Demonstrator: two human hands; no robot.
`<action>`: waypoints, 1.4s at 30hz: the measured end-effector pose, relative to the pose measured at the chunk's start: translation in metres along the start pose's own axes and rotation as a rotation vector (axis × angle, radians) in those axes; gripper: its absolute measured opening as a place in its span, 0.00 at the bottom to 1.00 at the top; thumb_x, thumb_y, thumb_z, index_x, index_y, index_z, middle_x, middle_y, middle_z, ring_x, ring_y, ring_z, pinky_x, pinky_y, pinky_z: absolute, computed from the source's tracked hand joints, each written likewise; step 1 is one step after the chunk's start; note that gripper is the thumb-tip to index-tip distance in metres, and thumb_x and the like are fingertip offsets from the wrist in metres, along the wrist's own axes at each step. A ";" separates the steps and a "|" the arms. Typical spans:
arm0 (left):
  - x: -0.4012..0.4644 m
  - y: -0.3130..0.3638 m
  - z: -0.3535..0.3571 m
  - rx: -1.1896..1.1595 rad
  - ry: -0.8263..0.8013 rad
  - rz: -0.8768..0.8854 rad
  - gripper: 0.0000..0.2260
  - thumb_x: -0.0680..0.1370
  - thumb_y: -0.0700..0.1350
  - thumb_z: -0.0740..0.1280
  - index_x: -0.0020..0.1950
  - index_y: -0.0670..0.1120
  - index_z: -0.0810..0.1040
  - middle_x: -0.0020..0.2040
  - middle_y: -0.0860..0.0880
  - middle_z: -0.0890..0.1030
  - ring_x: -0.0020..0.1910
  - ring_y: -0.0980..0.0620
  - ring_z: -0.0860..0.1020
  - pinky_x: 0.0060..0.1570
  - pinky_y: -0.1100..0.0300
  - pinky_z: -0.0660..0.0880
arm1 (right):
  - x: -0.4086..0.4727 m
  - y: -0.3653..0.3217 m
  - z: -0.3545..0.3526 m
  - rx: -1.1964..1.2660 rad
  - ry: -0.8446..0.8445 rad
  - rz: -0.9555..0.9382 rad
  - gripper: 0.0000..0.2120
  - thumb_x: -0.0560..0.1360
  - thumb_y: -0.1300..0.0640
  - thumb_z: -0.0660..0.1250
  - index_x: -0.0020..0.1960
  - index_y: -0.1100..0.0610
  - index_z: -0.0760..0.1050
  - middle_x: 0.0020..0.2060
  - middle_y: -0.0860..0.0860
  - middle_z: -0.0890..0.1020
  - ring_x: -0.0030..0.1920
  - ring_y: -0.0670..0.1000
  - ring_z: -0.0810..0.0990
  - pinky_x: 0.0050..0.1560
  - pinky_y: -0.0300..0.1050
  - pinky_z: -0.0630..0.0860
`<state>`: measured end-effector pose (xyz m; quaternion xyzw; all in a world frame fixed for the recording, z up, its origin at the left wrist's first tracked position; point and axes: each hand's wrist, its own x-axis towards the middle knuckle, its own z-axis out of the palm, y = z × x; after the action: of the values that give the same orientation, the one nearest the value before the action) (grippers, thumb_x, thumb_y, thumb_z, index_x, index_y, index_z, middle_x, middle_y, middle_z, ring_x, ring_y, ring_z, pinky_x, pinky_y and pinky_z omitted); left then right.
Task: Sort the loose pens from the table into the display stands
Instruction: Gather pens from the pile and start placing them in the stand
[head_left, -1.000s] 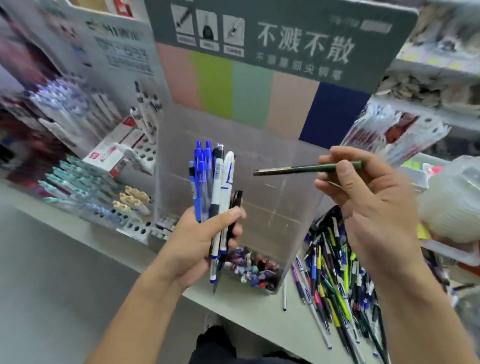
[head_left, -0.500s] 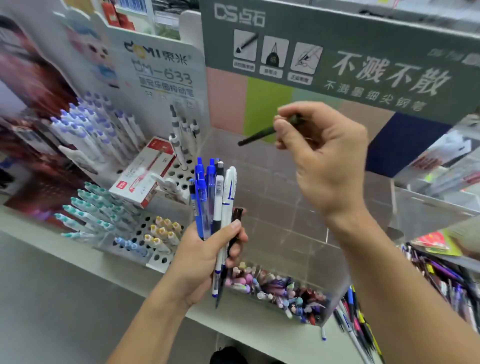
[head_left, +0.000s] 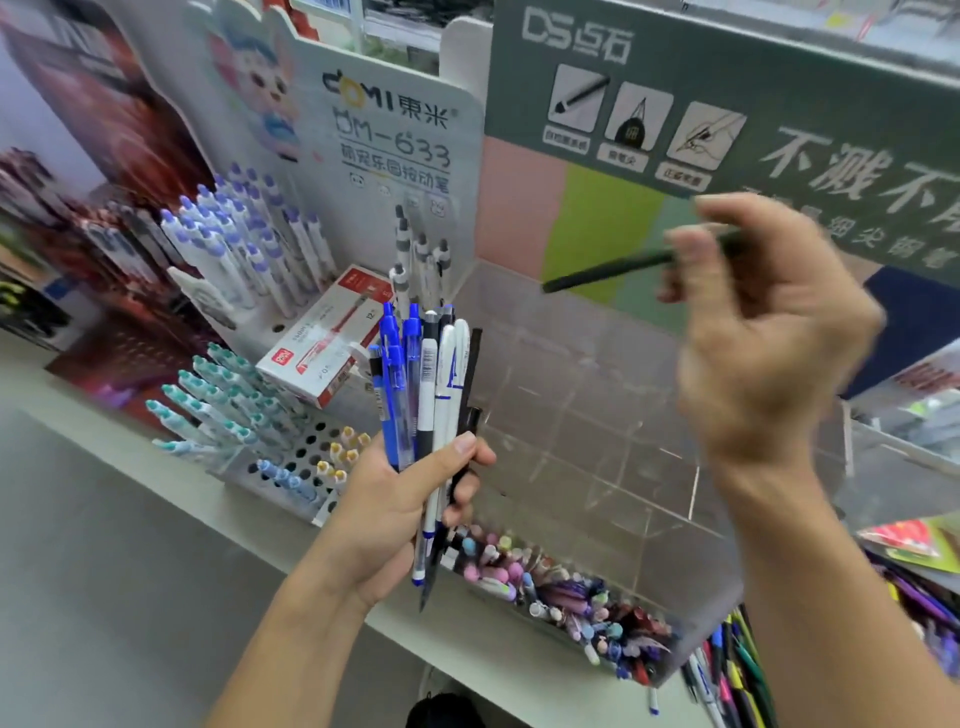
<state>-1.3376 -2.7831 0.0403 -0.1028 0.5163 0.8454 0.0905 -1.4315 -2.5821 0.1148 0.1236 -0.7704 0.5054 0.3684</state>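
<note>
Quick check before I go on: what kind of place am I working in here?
Most likely a stationery shop's pen counter: branded pen display stands filled with pens, a clear acrylic display bin, and printed brand signboards behind them.

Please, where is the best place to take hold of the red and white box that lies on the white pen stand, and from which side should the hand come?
Grip the red and white box across its two long sides, near the near-left end, coming from above and the front. It lies flat and tilted; upright white pens stand close beyond its far end, and the pens in the left hand hide its right edge, so the near end looks freest.
</note>
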 end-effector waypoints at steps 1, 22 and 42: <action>0.001 -0.001 0.002 -0.003 0.001 0.003 0.04 0.72 0.43 0.71 0.39 0.48 0.85 0.42 0.40 0.77 0.31 0.53 0.72 0.26 0.64 0.69 | -0.003 0.004 -0.013 0.017 0.068 0.023 0.10 0.81 0.57 0.69 0.59 0.62 0.80 0.45 0.51 0.83 0.39 0.51 0.84 0.42 0.46 0.82; 0.005 -0.039 0.083 0.019 -0.206 -0.186 0.06 0.72 0.42 0.70 0.47 0.46 0.86 0.41 0.45 0.82 0.29 0.55 0.73 0.25 0.65 0.68 | -0.068 0.002 -0.144 -0.089 0.037 0.079 0.10 0.81 0.63 0.69 0.61 0.60 0.76 0.50 0.52 0.83 0.43 0.56 0.85 0.46 0.55 0.82; -0.007 -0.033 0.056 0.125 -0.344 -0.107 0.06 0.73 0.42 0.73 0.45 0.41 0.81 0.36 0.46 0.81 0.28 0.54 0.72 0.26 0.64 0.68 | -0.030 0.015 -0.091 -0.457 -0.215 0.140 0.09 0.78 0.54 0.71 0.56 0.54 0.83 0.48 0.48 0.83 0.44 0.48 0.80 0.47 0.42 0.77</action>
<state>-1.3268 -2.7191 0.0392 0.0217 0.5386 0.8106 0.2286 -1.3790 -2.5012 0.1037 0.0365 -0.9059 0.3266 0.2670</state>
